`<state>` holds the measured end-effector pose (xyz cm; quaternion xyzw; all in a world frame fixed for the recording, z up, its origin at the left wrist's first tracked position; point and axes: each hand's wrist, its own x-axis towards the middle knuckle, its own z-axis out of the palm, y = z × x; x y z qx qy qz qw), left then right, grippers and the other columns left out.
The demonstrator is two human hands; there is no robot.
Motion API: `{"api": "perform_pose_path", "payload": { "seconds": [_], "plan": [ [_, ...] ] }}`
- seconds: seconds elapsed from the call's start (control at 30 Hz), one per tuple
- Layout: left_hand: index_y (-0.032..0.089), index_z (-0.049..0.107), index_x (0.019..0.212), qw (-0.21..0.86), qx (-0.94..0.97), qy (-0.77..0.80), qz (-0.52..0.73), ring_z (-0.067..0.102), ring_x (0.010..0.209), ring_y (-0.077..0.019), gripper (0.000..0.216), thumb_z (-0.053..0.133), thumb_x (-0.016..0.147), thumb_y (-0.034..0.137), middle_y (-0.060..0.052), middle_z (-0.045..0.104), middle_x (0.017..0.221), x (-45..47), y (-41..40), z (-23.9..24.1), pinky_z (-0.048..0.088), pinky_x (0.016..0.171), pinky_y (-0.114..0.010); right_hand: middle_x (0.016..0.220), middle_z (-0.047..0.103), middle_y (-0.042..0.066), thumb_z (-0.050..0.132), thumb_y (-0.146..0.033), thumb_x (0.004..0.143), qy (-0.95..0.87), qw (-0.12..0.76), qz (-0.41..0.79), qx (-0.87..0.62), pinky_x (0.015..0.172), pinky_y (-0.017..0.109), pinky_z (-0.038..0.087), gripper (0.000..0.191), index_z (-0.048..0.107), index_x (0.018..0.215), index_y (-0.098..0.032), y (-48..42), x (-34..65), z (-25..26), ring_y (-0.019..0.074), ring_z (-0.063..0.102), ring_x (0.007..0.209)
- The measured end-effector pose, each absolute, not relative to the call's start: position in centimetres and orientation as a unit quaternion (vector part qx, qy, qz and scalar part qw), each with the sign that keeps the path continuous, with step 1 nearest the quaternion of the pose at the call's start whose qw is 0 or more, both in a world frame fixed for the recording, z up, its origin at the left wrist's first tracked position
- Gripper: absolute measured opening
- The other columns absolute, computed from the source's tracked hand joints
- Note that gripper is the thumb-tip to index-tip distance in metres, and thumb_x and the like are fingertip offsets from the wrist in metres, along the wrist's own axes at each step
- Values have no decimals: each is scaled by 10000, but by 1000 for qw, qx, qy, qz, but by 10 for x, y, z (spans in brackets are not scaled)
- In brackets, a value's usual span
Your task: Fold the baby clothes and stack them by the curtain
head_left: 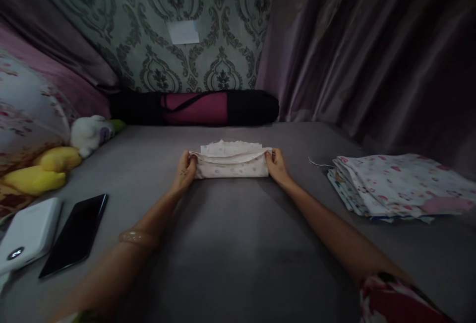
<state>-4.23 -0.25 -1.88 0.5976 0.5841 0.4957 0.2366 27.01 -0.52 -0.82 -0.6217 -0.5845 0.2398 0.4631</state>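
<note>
A white cloth [232, 169] with a small faint print lies folded into a wide band on the grey bed sheet, its top layer lifted a little. My left hand [185, 170] pinches the left end of that upper edge between thumb and fingers. At the opposite end, my right hand [277, 165] grips the other corner the same way. The edge sags slightly between the two hands. Behind it, a further layer of the cloth shows with an uneven rim.
On the right is a stack of printed cloths [405, 184]. A black phone [76, 233] and a white power bank [31, 231] lie at left, near plush toys [91, 134]. A long black-and-pink bag [197, 108] rests along the wall; curtains [334, 40] hang at right.
</note>
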Motion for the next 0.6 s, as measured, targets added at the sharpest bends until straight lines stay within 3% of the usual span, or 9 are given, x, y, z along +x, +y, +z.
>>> {"api": "perform_pose_path", "payload": {
  "seconds": [0.13, 0.23, 0.4, 0.6],
  "plan": [
    [206, 531, 1013, 184, 580, 657, 445, 569, 855, -202, 303, 317, 979, 418, -46, 582, 869, -27, 15, -16, 461, 724, -305, 1018, 671, 125, 352, -319, 948, -574, 412, 183, -684, 822, 295, 444, 288, 499, 1137, -158, 14, 257, -1, 231, 631, 949],
    [204, 527, 1104, 164, 572, 691, 409, 593, 831, -211, 311, 291, 990, 372, -55, 608, 869, -20, 24, -12, 449, 697, -298, 1068, 667, 127, 294, -310, 988, -586, 385, 155, -696, 820, 278, 433, 319, 468, 1208, -157, 23, 252, 3, 230, 627, 996],
    [217, 530, 1166, 117, 584, 728, 340, 613, 729, -220, 381, 251, 1002, 417, -60, 637, 783, -19, 39, -11, 399, 648, -290, 1016, 684, 110, 229, -403, 1028, -604, 306, 103, -729, 755, 281, 428, 386, 450, 1261, -188, 35, 251, 1, 232, 652, 911],
    [176, 560, 1168, 97, 587, 753, 281, 659, 866, -272, 483, 218, 996, 471, -145, 696, 942, -20, 56, -15, 435, 728, -326, 989, 698, 136, 237, -418, 1035, -615, 225, 69, -753, 779, 304, 441, 425, 510, 1236, -161, 47, 249, -5, 245, 671, 917]
  ]
}}
